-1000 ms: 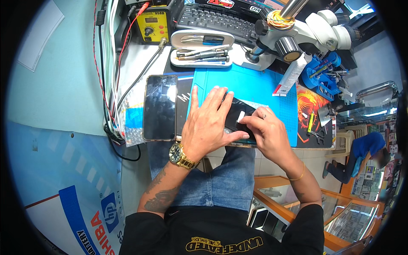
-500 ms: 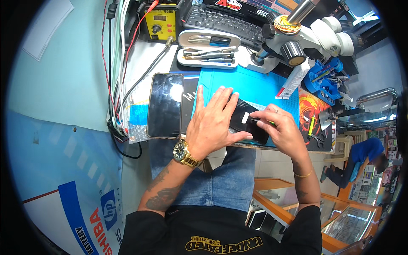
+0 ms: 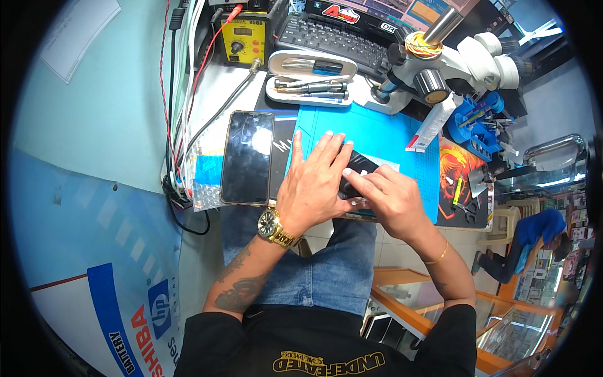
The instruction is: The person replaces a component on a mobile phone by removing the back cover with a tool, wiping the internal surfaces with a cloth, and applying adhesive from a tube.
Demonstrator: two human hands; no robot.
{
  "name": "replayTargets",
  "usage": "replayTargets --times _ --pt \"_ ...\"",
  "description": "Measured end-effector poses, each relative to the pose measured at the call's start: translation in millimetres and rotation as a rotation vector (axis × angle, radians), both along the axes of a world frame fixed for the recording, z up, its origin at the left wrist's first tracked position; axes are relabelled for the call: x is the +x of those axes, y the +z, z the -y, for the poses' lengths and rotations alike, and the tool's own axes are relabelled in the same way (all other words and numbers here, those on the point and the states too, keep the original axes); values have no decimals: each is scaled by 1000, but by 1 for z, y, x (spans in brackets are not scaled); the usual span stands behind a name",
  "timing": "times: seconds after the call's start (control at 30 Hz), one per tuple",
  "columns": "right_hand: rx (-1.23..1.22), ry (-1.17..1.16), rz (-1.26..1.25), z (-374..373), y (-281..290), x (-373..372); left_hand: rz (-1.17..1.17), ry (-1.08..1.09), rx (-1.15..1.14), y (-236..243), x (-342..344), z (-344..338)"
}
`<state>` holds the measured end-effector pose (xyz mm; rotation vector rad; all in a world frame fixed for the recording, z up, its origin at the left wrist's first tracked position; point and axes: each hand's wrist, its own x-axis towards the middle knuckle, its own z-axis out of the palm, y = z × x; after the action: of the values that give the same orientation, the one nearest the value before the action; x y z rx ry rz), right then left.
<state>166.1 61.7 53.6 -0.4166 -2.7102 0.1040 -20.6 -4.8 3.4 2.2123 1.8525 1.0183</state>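
Observation:
My left hand (image 3: 314, 183) lies with fingers stretched over a black phone-shaped panel (image 3: 360, 162) on a blue work mat (image 3: 414, 176), its thumb reaching toward my right hand (image 3: 392, 201). The right one is curled over the panel's lower part, close against the left, pinching something small and pale that I cannot make out. A pale sheet shows beyond the panel, partly hidden. Just left of my hands, another dark phone (image 3: 247, 157) lies screen up. A white tube (image 3: 431, 124) stands at the mat's back right.
Behind are a yellow station (image 3: 245, 44), keyboard (image 3: 320, 43), tool case (image 3: 309, 90) and microscope (image 3: 431, 85). A blue holder (image 3: 477, 125) and cutters (image 3: 465, 207) sit rightward. Cables run left. Another person (image 3: 524, 242) bends over by a plastic chair (image 3: 505, 220), right.
My right hand has moved down and left toward my left thumb, covering the white strip that showed on the panel earlier. My left hand stays spread in about the same place.

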Motion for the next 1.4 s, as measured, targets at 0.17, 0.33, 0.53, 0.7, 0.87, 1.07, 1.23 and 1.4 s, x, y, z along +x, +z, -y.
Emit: replayTargets --times 0.17,0.33,0.53,0.7,0.87,1.07,1.23,1.4 --pt "54 7 62 1 5 -3 -10 7 -1 -2 0 1" --pt "44 40 46 -3 0 -4 32 1 9 -2 -1 1" --pt "28 49 83 -6 -5 -7 9 -4 7 -2 -2 1" --pt "-82 25 68 -10 -11 -6 -18 4 6 -4 -3 0" --pt "-497 -135 -137 -14 -3 10 11 5 5 -1 -1 2" --pt "-281 -68 -67 -7 0 9 2 10 -2 -2 -1 2" --pt "-65 -14 -29 -4 -5 6 21 13 -1 1 1 1" --pt "11 7 34 1 2 -2 18 14 7 0 0 2"
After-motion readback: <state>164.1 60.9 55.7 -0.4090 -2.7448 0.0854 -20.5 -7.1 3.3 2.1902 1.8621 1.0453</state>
